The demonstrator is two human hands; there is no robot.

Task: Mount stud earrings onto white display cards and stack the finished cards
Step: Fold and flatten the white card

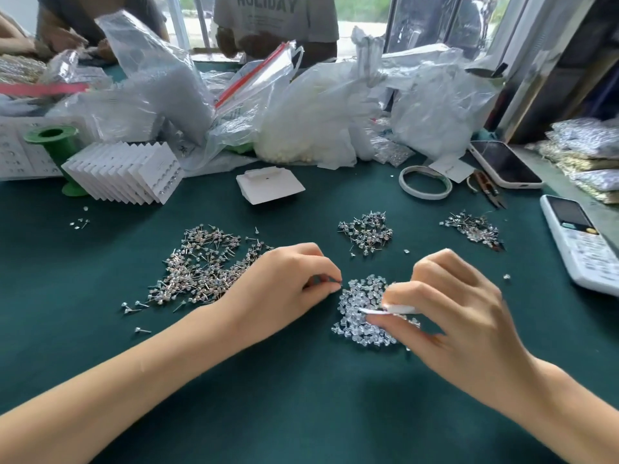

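My right hand (459,306) pinches a small white display card (398,309) edge-on, just above a pile of clear earring backs (361,316). My left hand (284,283) has its fingertips pinched together at the left edge of that pile, on something too small to make out. A large heap of stud earrings (197,266) lies left of my left hand. Two smaller heaps of studs (366,232) (474,227) lie further back. A fanned stack of finished cards (127,172) leans at the back left. A stack of blank white cards (269,184) sits behind the centre.
Green cloth covers the table (301,380). A tape roll (425,182), scissors (487,190), a phone (505,164) and a white handset (582,242) lie on the right. Plastic bags (301,112) crowd the back. A green spool (57,142) stands back left. Other people sit across the table.
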